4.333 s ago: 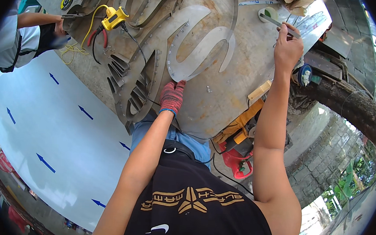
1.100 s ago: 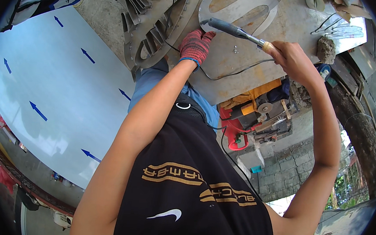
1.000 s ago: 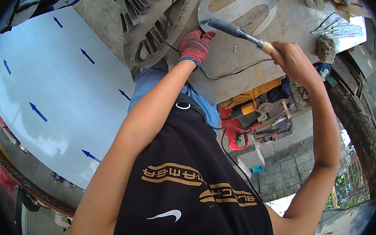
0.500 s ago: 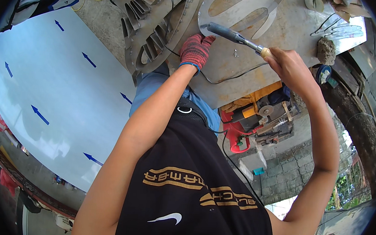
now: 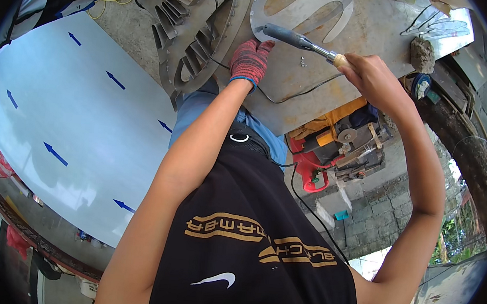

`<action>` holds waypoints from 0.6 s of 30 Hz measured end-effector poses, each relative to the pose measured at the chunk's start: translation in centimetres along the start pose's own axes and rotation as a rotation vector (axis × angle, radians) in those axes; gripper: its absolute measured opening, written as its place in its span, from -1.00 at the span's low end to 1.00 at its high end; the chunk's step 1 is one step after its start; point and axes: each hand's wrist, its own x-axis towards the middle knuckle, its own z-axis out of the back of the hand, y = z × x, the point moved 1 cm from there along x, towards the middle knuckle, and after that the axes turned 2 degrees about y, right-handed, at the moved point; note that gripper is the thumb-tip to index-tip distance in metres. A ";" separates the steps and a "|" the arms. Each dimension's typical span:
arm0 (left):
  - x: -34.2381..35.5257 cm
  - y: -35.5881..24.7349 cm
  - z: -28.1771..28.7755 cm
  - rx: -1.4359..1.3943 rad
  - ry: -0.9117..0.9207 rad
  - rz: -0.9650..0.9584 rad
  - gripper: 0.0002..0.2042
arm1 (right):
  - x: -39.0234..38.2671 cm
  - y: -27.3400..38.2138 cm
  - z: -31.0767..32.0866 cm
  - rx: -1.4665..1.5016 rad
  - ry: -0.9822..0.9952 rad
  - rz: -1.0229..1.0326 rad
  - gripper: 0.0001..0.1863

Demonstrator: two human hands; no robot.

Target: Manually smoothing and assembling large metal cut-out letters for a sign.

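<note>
Since the frame a few seconds back, your right hand (image 5: 369, 76) has come in from the far right, where it held a thin grey strip, and now you have it closed around the pale handle of a wooden-handled tool (image 5: 301, 40). The tool's shaft runs left from your fist, its thick dark head over the near left curve of the S-shaped metal piece (image 5: 308, 14); you cannot tell from here whether its tip touches the metal. That piece lies flat on the rust-stained table (image 5: 371, 50), at the far side of your hands. Your left hand (image 5: 250, 61), in a red and dark knit glove, stays at the near edge of the piece, fingers close together; whether they pinch anything cannot be told. A black cord (image 5: 293, 98) curves over the table on the near side of the tool. To the left lies a larger metal letter (image 5: 229, 47) with upright strips. On the right sits a rough grey lump (image 5: 422, 55), and nearer, below the table edge, a yellow and black grinder (image 5: 324, 138) beside a red container (image 5: 312, 177)
</note>
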 end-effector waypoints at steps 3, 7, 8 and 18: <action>0.5 0.6 -0.3 0.022 0.017 0.012 -0.49 | -0.1 -0.2 -0.3 -0.036 -0.047 0.035 -0.70; 1.1 1.3 -0.7 0.008 0.044 0.005 -0.48 | 0.2 0.6 0.4 -0.024 -0.008 -0.025 -0.62; 1.1 1.5 -0.8 0.012 0.050 0.002 -0.48 | 0.3 1.1 0.7 -0.018 0.034 -0.081 -0.59; 1.1 1.5 -0.7 -0.022 0.034 0.002 -0.48 | 0.0 0.8 0.0 -0.043 -0.051 0.002 -0.58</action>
